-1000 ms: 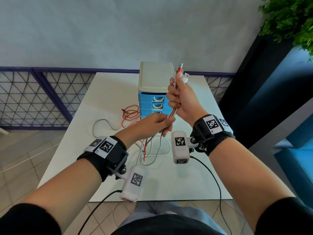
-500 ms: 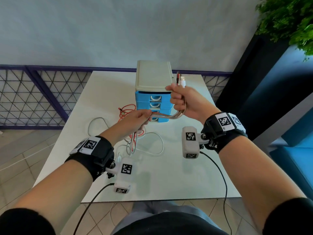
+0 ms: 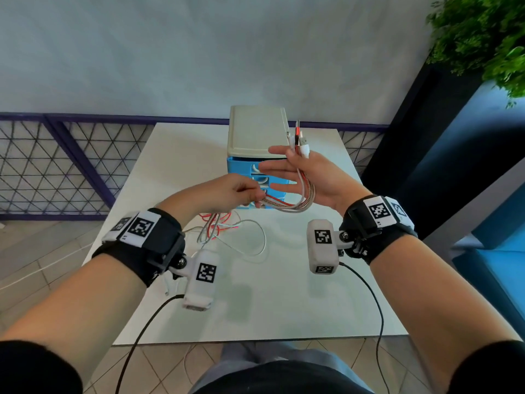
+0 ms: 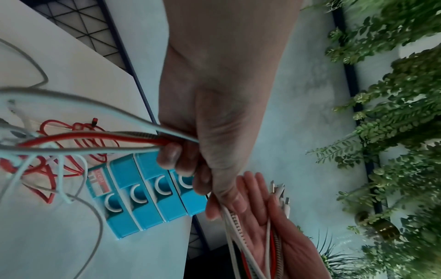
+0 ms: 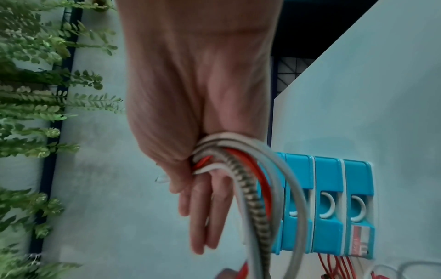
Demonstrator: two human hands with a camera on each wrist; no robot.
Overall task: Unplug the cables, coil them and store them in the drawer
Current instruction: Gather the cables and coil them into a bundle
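Note:
A bundle of red, white, grey and braided cables [image 3: 301, 201] bends in a loop between both hands above the white table [image 3: 284, 294]. My right hand [image 3: 312, 177] has its fingers stretched straight to the left. Its thumb pins the bundle against the palm, clearest in the right wrist view [image 5: 207, 151]. The plug ends [image 3: 297, 135] stick up past it. My left hand [image 3: 235, 191] grips the same cables [image 4: 95, 136] in curled fingers. The rest of the cable [image 3: 227, 231] hangs down in a loose tangle on the table. All drawers of the blue drawer unit [image 3: 257, 129] are closed.
The drawer unit stands at the table's far middle, right behind the hands. A railing with mesh [image 3: 56, 166] runs along the left, and a dark planter with a green plant [image 3: 483, 38] stands at the right. Black wrist-camera leads [image 3: 369, 294] hang off the near table edge.
My right hand has come down and unfolded its fingers from a fist around the bundle. My left hand has drawn the cables to the left, bending them into a loop.

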